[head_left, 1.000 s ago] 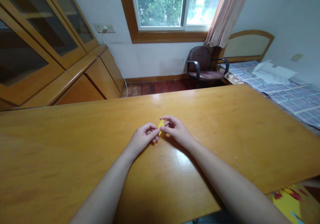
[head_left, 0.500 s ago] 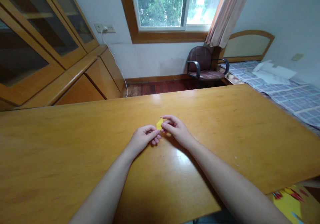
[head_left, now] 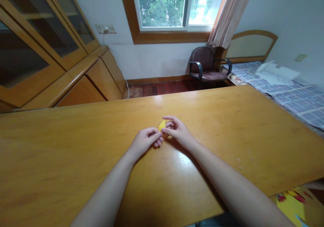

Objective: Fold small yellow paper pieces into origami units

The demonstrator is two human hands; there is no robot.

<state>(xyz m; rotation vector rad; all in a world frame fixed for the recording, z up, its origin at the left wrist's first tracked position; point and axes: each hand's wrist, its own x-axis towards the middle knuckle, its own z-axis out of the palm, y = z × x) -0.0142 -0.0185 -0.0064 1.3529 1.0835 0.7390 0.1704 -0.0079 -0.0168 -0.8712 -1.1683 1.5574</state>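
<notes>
A small folded piece of yellow paper point(head_left: 162, 124), pointed at its top, is held just above the wooden table point(head_left: 101, 135). My left hand point(head_left: 149, 137) pinches its lower left corner between thumb and fingers. From the other side, my right hand point(head_left: 177, 129) grips the paper with the thumb pressed on its lower right part. The right index finger arches over near the paper's tip. Parts of the right fingers are hidden behind the paper and thumb.
At lower right, below the tabletop, lies a yellow sheet point(head_left: 291, 206) with red pieces beside it. A brown armchair point(head_left: 204, 63) stands beyond the table, a bed point(head_left: 283, 88) to the right, and a glass-fronted cabinet point(head_left: 73, 65) to the left.
My right thumb has slid slightly left and down over the paper. The paper has turned a little, and its pointed tip shows more clearly. My left hand has barely moved.
</notes>
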